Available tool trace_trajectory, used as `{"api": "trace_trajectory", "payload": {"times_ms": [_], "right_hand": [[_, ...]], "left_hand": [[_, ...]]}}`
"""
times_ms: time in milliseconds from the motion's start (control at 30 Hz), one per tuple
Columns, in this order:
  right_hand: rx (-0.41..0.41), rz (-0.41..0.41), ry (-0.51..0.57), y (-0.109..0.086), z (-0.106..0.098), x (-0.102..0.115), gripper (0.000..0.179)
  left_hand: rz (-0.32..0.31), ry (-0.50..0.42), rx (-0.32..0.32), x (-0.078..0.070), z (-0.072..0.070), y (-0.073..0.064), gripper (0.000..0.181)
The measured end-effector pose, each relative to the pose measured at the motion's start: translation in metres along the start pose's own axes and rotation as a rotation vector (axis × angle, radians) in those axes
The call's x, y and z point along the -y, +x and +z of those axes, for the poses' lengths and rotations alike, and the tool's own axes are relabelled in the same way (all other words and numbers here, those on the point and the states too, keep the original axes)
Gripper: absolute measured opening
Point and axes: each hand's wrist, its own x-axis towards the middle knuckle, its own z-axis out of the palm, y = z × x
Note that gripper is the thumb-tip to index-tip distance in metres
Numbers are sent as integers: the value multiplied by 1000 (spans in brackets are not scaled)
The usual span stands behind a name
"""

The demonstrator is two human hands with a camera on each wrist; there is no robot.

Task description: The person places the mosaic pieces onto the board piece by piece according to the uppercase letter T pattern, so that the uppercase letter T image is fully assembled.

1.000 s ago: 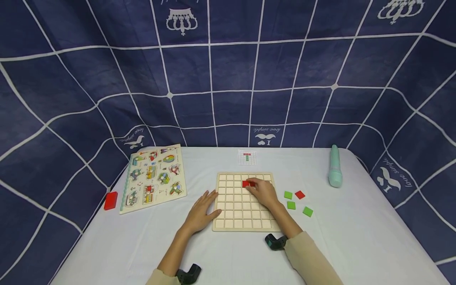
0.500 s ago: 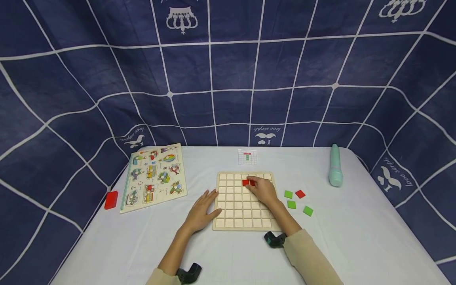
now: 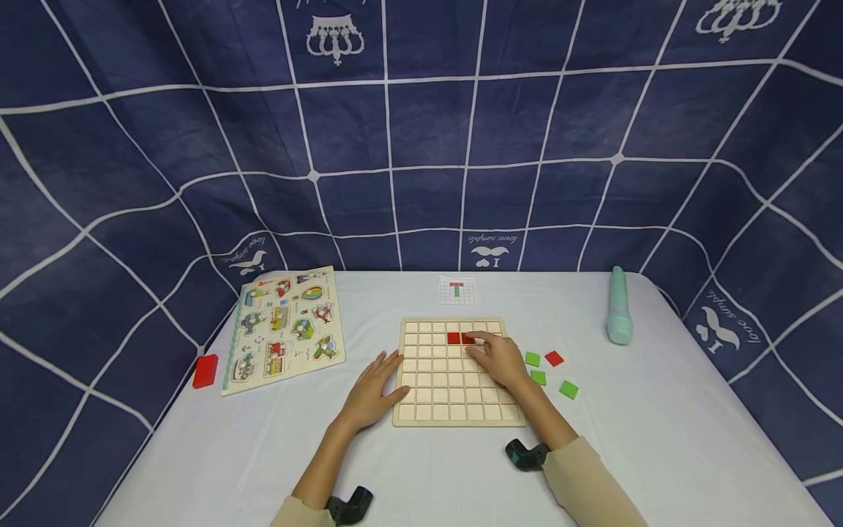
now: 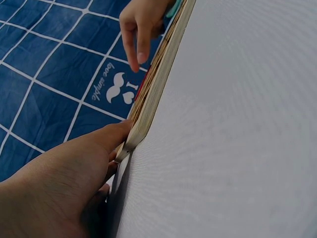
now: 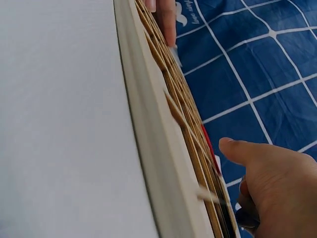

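Observation:
A pale wooden grid board (image 3: 431, 399) lies on the white table. Two red square tiles sit side by side in its second row: a left red tile (image 3: 453, 338) and a right red tile (image 3: 466, 339). My right hand (image 3: 502, 361) hovers over the board's right part, its fingertips beside the right red tile and pinching nothing. In the left wrist view, that right hand (image 4: 143, 22) has its fingers pointing down above the board. My left hand (image 3: 370, 394) rests at the board's left edge with fingers spread, and in the left wrist view its thumb touches the rim.
Right of the board lie several green tiles (image 3: 569, 389) and a loose red tile (image 3: 554, 359). A small pattern card (image 3: 456, 291) lies behind it. A turquoise microphone-like object (image 3: 619, 307) is far right; a picture puzzle board (image 3: 286, 329) and red block (image 3: 205, 371) are left.
My right hand has let go of the right red tile and drawn back slightly to the right and toward me. That tile stays in its cell. The left hand has not moved.

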Motion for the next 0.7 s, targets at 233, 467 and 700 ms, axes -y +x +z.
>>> {"api": "trace_trajectory", "payload": {"times_ms": [233,467,700], "right_hand": [[-40,19,-41,-17,-21,-20,34],[-90,54,-82,-40,-55,-49,36],[-200,57,-152,-60,-83,-77,34]], "left_hand": [[1,1,0,2,2,0,63],[-11,8,11,1,2,0,64],[-12,3,5,-1,-1,0,64]]}}
